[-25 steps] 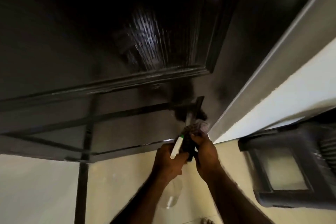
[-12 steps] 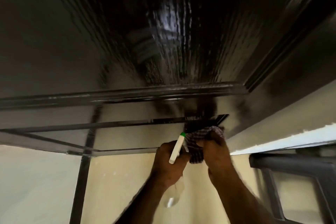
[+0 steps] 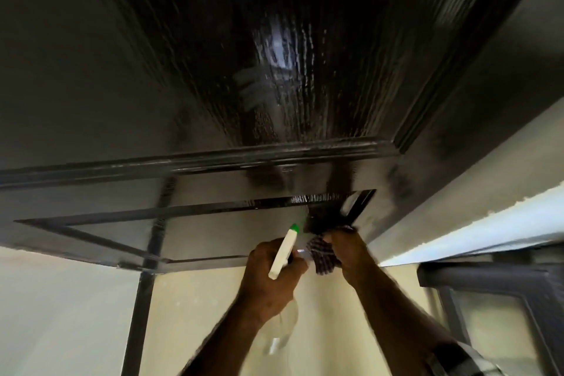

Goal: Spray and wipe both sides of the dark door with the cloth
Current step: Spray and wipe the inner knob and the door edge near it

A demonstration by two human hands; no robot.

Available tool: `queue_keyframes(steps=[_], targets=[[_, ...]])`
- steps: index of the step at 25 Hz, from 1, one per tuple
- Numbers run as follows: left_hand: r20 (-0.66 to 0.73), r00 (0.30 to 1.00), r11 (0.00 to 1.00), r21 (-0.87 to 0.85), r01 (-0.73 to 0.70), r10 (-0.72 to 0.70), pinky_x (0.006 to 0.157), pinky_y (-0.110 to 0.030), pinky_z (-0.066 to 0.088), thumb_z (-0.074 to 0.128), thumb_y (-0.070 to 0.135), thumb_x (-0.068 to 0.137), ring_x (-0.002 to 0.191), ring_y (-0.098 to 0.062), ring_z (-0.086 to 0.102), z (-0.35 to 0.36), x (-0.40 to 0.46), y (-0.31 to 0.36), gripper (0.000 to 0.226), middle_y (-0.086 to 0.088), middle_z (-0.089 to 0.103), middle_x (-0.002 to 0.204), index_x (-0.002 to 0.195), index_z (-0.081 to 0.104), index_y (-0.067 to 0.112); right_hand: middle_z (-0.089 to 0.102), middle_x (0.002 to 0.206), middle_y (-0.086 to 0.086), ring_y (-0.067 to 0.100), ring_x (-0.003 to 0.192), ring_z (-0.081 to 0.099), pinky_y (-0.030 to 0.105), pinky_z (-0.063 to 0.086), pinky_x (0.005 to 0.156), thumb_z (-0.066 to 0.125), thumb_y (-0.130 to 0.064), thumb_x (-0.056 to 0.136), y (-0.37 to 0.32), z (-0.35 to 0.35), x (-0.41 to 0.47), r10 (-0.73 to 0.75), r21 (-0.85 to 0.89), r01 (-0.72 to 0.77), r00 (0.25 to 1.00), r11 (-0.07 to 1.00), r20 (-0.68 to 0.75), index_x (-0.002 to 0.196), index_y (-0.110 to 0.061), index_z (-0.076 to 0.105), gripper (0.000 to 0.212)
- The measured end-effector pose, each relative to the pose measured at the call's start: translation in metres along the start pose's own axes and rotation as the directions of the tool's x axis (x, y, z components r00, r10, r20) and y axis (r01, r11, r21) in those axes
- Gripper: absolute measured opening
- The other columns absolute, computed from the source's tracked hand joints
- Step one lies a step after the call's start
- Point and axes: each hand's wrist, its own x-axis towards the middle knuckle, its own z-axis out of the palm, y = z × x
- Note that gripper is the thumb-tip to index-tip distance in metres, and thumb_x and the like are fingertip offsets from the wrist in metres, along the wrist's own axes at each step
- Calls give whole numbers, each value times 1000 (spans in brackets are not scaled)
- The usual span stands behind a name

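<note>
The dark panelled door [image 3: 213, 76] fills the upper view, glossy and streaked wet on its large panel. My left hand [image 3: 268, 278] grips a clear spray bottle [image 3: 282, 333] by its white head with a green nozzle, pointing up toward the door's bottom edge. My right hand [image 3: 351, 250] holds a checked cloth [image 3: 323, 256] bunched against the lower right corner of the door's bottom panel. Part of the cloth is hidden behind my fingers.
A pale tiled floor [image 3: 61, 314] lies below the door's bottom edge. The light door frame and wall [image 3: 488, 223] run along the right. A dark framed object [image 3: 503, 299] sits at the lower right. A dark vertical strip [image 3: 143, 314] crosses the floor.
The view has swung to the right and up, showing more of the large panel. My right hand with the cloth has shifted slightly along the bottom panel's corner; my left hand keeps the bottle.
</note>
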Motion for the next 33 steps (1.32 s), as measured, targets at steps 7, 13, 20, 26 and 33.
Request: queue_keyframes(steps=[7,13,20,26,33], targets=[[9,998,996,-65,-57,58,48,-39,48,75,46,72,50,-24,55,-7,-36,80,34,-14,59,60,70,60,15,78,121,6,30,112,74,52,58,104,61,-20,109,-56,-55,-140,-272,303,295,955,906,-115,132,-13,70,26],[60,998,993,-118,-4,11,43,-26,40,84,14,82,37,-20,46,-7,-117,223,27,-11,57,51,67,62,10,81,100,15,33,89,79,48,64,86,51,-13,109,-107,-120,-269,-172,658,146,985,738,-25,127,0,68,27],[-77,997,983,-181,0,-14,42,-27,39,83,6,87,41,-20,46,-22,-160,334,20,-17,61,61,92,66,-5,79,116,23,44,105,76,42,66,69,56,2,94,-216,-200,-338,-256,783,100,964,614,77,133,-6,67,41],[-131,991,981,-194,-7,-19,44,-28,42,79,3,90,42,-18,49,-22,-191,394,20,-16,62,65,101,63,-4,75,122,26,39,101,78,43,68,72,53,4,78,-255,-208,-352,-378,814,74,907,576,185,145,-2,59,67],[-157,987,977,-211,-15,-19,45,-28,41,78,3,90,42,-17,48,-11,-225,409,16,-11,61,61,92,62,3,67,137,31,51,127,64,59,54,107,54,3,80,-236,-220,-362,-359,761,71,907,645,220,147,-5,57,68]])
